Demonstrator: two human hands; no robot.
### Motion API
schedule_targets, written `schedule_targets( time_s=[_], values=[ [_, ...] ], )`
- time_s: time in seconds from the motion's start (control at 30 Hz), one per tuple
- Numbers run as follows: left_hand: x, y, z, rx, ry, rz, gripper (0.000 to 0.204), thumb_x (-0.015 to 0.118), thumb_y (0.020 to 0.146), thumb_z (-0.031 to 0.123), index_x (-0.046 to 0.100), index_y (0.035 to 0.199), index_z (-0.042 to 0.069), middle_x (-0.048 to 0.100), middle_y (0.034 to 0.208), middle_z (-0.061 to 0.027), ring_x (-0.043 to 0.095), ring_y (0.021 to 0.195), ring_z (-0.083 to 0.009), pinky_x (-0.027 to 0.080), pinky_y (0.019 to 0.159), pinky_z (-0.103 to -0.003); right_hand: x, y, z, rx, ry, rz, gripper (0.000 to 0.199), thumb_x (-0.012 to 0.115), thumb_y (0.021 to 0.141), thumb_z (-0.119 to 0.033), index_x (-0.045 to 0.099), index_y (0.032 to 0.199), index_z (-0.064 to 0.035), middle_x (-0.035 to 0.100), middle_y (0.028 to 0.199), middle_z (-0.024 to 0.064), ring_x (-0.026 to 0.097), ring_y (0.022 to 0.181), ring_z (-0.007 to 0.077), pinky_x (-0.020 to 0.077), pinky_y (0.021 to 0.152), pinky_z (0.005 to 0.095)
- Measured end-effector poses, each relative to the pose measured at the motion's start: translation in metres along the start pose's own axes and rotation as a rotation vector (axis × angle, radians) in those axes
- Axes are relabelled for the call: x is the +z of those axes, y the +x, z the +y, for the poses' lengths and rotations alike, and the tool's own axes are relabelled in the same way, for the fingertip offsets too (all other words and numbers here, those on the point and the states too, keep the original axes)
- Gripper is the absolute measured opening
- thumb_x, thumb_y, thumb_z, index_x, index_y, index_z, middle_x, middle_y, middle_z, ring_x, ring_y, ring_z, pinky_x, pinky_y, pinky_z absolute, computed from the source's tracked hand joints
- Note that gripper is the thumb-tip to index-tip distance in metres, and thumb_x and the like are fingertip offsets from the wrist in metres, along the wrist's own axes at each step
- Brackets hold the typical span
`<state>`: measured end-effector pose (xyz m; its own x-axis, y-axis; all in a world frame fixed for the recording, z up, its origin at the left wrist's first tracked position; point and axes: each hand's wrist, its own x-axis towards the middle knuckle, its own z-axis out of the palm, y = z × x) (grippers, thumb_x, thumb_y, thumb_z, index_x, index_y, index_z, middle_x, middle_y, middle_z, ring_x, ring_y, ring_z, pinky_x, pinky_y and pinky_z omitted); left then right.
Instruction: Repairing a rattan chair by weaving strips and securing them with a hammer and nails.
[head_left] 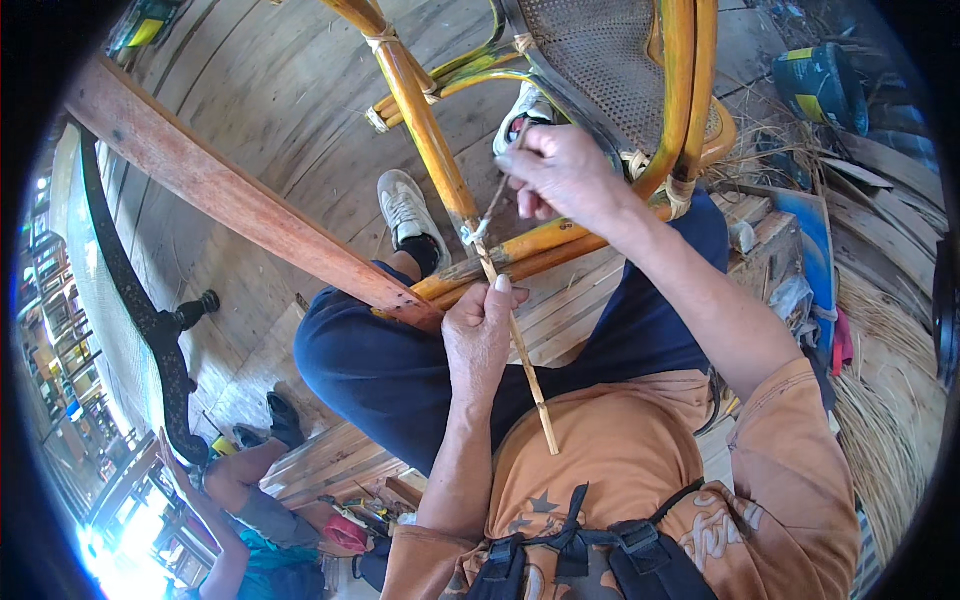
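Head view showed the left hand (480, 330) closed around a thin rattan strip (525, 365), thumb pressed on it, just below a pale binding knot (474, 232) on the yellow rattan chair frame (430, 130). From there the strip ran down over the dark blue trousers (380, 370) toward the orange shirt (600, 450). Higher up, the right hand (565, 175) was closed in a pinch on the strip's thin upper end, beside the chair's woven cane seat (600, 60). A reddish wooden beam (230, 200) crossed the plank floor (280, 90) at the left, touching the person's knee.
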<state>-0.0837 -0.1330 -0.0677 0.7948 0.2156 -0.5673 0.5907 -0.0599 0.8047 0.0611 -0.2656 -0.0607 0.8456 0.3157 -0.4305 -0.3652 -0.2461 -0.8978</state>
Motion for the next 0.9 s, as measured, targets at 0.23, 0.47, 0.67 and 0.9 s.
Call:
schedule_targets(
  time_s=[0.23, 0.47, 0.67, 0.9],
  values=[
    [-0.003, 0.001, -0.005, -0.006, 0.019, -0.001, 0.035, 0.053, 0.092, 0.026, 0.062, 0.075, -0.003, 0.064, 0.069, -0.0043, 0.048, 0.062, -0.0057, 0.042, 0.06, -0.023, 0.012, 0.0, -0.01, -0.029, -0.149, 0.033, 0.023, 0.052, 0.091, -0.019, 0.059, 0.082, 0.0021, 0.061, 0.056, 0.0087, 0.062, 0.049, 0.0128, 0.0498, 0.046, 0.0242],
    [-0.003, 0.001, -0.002, 0.003, 0.02, -0.013, 0.036, 0.052, 0.093, 0.027, 0.062, 0.076, -0.004, 0.066, 0.072, -0.0064, 0.051, 0.065, -0.006, 0.044, 0.064, -0.023, 0.013, -0.001, -0.018, -0.101, -0.284, 0.068, 0.024, 0.052, 0.089, -0.019, 0.061, 0.084, 0.0027, 0.061, 0.057, 0.0126, 0.063, 0.05, 0.0174, 0.0513, 0.048, 0.0274],
    [-0.003, 0.001, -0.002, 0.001, 0.02, -0.026, 0.036, 0.052, 0.093, 0.027, 0.062, 0.077, -0.003, 0.066, 0.074, -0.0062, 0.052, 0.067, -0.0065, 0.044, 0.065, -0.024, 0.009, 0.001, -0.015, 0.022, 0.11, 0.027, 0.025, 0.051, 0.09, -0.019, 0.059, 0.085, 0.0046, 0.06, 0.063, 0.008, 0.06, 0.047, 0.0123, 0.0469, 0.041, 0.0231],
    [-0.004, 0.0, -0.001, -0.001, 0.032, -0.018, 0.036, 0.052, 0.093, 0.027, 0.062, 0.076, -0.003, 0.067, 0.076, -0.0067, 0.052, 0.067, -0.0073, 0.043, 0.066, -0.023, 0.002, 0.009, -0.012, 0.062, -0.26, 0.037, 0.02, 0.055, 0.09, -0.019, 0.058, 0.085, 0.0005, 0.055, 0.056, 0.0032, 0.054, 0.043, 0.0088, 0.0432, 0.039, 0.0235]
  ],
)
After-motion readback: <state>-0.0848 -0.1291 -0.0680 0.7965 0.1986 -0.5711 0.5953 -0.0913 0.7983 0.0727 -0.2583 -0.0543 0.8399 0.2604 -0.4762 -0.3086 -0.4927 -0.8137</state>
